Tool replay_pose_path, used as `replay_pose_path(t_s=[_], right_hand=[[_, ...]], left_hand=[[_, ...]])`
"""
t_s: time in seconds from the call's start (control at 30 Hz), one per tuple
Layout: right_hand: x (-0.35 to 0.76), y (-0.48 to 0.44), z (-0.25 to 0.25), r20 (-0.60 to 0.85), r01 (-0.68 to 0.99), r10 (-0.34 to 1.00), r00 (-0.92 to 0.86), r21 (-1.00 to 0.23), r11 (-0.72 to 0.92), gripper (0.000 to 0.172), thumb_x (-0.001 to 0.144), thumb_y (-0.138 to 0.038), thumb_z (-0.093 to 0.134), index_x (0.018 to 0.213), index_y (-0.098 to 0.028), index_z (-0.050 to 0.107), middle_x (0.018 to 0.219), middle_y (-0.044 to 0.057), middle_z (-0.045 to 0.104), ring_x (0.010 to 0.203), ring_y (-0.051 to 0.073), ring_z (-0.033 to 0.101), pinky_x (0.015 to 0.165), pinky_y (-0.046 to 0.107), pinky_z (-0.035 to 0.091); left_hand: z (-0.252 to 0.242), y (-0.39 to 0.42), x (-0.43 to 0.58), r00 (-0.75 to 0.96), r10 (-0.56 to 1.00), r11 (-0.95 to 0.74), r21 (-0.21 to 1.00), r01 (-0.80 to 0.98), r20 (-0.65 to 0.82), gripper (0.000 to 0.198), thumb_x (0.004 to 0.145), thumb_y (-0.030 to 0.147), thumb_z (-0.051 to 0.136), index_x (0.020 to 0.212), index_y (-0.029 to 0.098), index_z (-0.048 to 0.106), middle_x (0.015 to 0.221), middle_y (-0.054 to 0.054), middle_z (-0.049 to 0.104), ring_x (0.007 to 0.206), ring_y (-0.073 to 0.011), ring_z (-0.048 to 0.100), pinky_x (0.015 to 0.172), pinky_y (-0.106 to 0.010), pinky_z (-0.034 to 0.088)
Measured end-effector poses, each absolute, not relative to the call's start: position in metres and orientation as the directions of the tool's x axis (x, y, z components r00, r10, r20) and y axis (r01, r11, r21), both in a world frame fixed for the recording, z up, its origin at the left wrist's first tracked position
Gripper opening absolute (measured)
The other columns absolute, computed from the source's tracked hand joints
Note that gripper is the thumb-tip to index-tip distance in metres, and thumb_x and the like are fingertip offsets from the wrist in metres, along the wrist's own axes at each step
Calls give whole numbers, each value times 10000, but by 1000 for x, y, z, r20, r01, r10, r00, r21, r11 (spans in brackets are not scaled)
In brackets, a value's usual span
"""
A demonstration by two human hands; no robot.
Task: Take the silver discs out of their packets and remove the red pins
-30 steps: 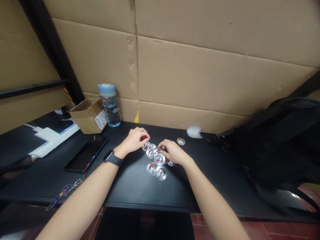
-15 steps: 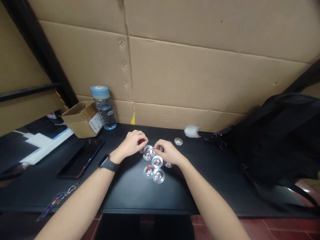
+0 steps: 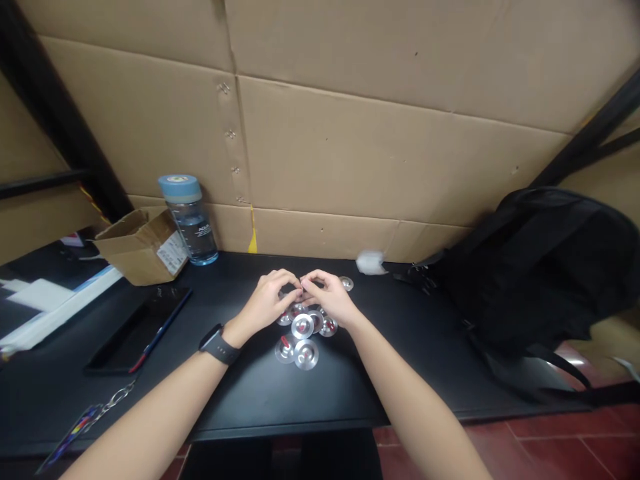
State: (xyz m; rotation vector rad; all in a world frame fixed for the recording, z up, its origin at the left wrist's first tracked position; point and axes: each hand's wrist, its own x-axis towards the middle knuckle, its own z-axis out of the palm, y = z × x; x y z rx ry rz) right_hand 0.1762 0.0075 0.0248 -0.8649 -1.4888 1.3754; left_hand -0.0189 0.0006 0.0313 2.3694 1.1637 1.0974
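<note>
My left hand (image 3: 270, 297) and my right hand (image 3: 330, 298) meet above a cluster of small silver finger cymbals. Both are closed, thumbs and fingertips pinched together on something small that the fingers hide. Below them, a finger cymbal (image 3: 303, 327) with a red loop at its domed middle overlaps others. Nearer the table's front edge lie two more, one (image 3: 307, 355) beside another with a red strap (image 3: 285, 341) on it. Behind my right hand rests a single finger cymbal (image 3: 346, 283), apart from the cluster.
On the left are a water bottle (image 3: 195, 230), an open cardboard box (image 3: 137, 257), a phone (image 3: 140, 330), a keychain (image 3: 117, 398) and a white power strip (image 3: 65, 313). A crumpled white wad (image 3: 371, 263) lies at the back. A black backpack (image 3: 540, 267) stands right; cardboard (image 3: 350, 153) walls the rear.
My right hand has lifted off the cluster and moved up and left to meet my left hand, fingertips now together. The whole view has shifted slightly.
</note>
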Motion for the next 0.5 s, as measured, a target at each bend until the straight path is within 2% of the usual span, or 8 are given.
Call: replay_pose_path(t_s=[0.1, 0.2, 0.27, 0.33, 0.4, 0.5], right_hand=[[173, 6, 26, 205, -68, 904, -376, -979, 194, 329, 813, -464, 801, 920, -208, 625, 1046, 35, 692, 867, 197, 739, 771, 335, 616], [180, 11, 28, 283, 26, 889, -359, -950, 312, 321, 805, -422, 805, 959, -224, 604, 1086, 33, 693, 892, 185, 719, 804, 326, 589], [195, 19, 30, 347, 207, 890, -295, -886, 414, 286, 818, -372, 782, 997, -238, 602, 1095, 28, 696, 865, 171, 693, 803, 322, 566], [219, 31, 31, 406, 488, 886, -224, -740, 462, 242, 810, -291, 759, 1003, -249, 618, 1027, 19, 707, 837, 173, 659, 796, 322, 533], [246, 43, 29, 404, 711, 900, -163, -585, 391, 256, 757, -252, 785, 963, -247, 633, 977, 25, 712, 853, 195, 645, 784, 322, 502], [278, 58, 19, 327, 827, 940, -97, -499, 259, 244, 736, -303, 814, 888, -241, 633, 871, 13, 715, 788, 194, 640, 720, 296, 466]], left_hand=[[30, 1, -19, 384, 762, -633, 471, 615, 522, 102, 970, 295, 607, 958, 232, 687, 1146, -56, 676, 1066, -244, 598, 917, -401, 430], [29, 7, -28, 376, 744, -619, 359, 698, 553, 113, 966, 306, 609, 965, 251, 708, 1279, -69, 621, 1192, -285, 536, 948, -441, 396], [28, 16, -42, 332, 753, -564, 296, 771, 569, 140, 971, 334, 609, 952, 260, 726, 1299, -71, 610, 1228, -304, 509, 952, -458, 381], [25, 27, -59, 255, 777, -478, 275, 834, 576, 162, 965, 350, 619, 925, 258, 746, 1269, -77, 620, 1217, -315, 504, 951, -467, 374], [20, 37, -77, 216, 810, -415, 273, 868, 545, 172, 944, 372, 647, 897, 263, 771, 1215, -77, 636, 1188, -321, 508, 937, -463, 378], [14, 46, -94, 229, 852, -390, 280, 877, 471, 154, 907, 377, 689, 856, 284, 801, 1163, -63, 658, 1140, -308, 527, 916, -442, 386]])
